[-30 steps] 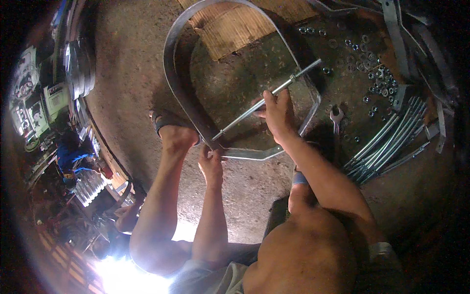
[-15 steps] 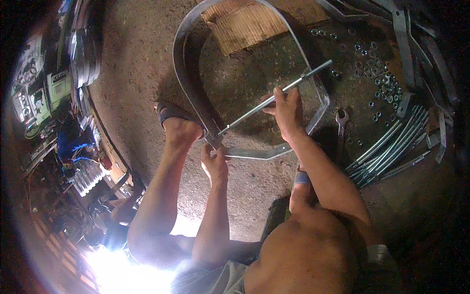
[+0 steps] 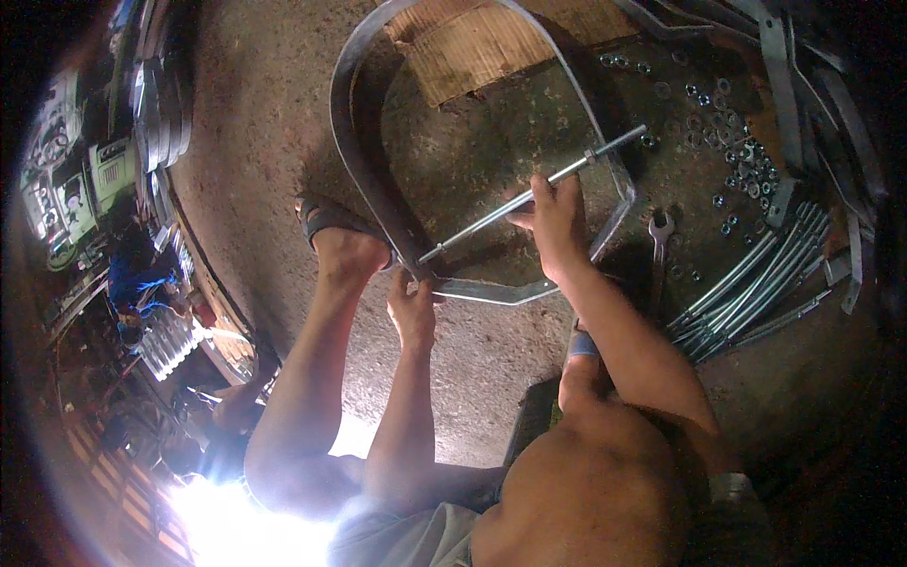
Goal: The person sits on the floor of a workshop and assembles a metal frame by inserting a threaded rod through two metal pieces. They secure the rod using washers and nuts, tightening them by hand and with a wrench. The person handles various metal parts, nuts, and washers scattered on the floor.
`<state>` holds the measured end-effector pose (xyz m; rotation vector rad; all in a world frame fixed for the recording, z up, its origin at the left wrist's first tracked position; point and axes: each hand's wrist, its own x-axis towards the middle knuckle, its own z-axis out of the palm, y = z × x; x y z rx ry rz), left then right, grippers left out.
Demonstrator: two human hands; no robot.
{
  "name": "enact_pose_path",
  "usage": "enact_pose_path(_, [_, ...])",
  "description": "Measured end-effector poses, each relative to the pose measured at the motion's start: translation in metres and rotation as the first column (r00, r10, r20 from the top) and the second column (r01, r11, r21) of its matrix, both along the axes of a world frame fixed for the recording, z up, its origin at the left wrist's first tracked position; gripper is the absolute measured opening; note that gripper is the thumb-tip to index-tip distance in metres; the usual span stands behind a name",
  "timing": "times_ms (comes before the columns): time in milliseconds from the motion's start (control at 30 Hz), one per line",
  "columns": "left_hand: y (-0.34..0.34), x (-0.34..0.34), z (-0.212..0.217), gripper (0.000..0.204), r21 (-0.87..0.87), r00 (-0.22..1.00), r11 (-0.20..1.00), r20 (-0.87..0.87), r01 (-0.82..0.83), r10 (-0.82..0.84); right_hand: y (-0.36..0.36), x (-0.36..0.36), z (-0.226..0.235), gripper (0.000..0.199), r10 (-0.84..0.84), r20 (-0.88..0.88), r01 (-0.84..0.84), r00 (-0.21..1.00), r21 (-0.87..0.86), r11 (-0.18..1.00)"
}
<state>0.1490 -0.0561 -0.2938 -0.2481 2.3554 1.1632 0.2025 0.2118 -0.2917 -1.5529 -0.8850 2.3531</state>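
Metal rod (image 3: 568, 171) slants through the right grip (image 3: 559, 227) — (roughly) mid-length.

I can see brown cardboard (image 3: 465, 61) lying on the floor (image 3: 255, 123), and, off left, a pale green thing (image 3: 115, 170) near something blue (image 3: 132, 279).
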Motion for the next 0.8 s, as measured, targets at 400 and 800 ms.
enact_pose_path(400, [0.004, -0.002, 0.005, 0.034, -0.014, 0.997, 0.997, 0.009, 0.079, -0.079, -0.018, 0.017, -0.016, 0.023, -0.037, -0.023, 0.040, 0.999, 0.129, 0.991])
enact_pose_path(800, [0.002, -0.001, 0.004, 0.030, 0.016, 0.999, 0.999, -0.002, 0.033, -0.033, -0.043, 0.051, -0.019, 0.023, -0.202, -0.170, 0.205, 0.964, -0.001, 0.979])
